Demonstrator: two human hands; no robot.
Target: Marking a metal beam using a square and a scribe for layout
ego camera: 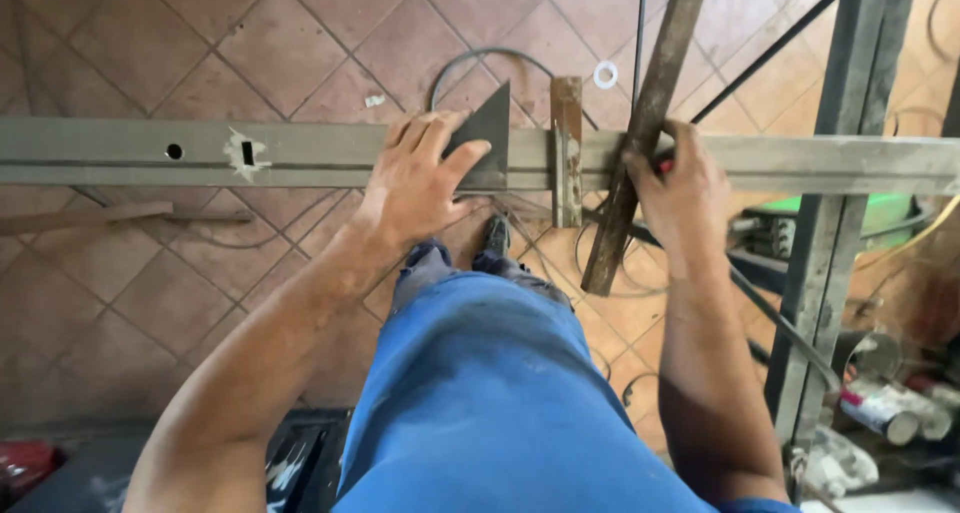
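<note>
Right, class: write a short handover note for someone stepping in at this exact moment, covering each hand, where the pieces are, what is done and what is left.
Left hand: pressed flat on a dark triangular metal plate, pinning it against the long grey steel channel.
Right hand: closed on a small red-tipped tool at the channel, beside the rusty bar that leans across it.
A short rusty upright piece sits on the channel between the hands.
Done: the channel already has a round hole and a rough slot to the left.
Left: the plate is only hand-held; no fixing is visible.
</note>
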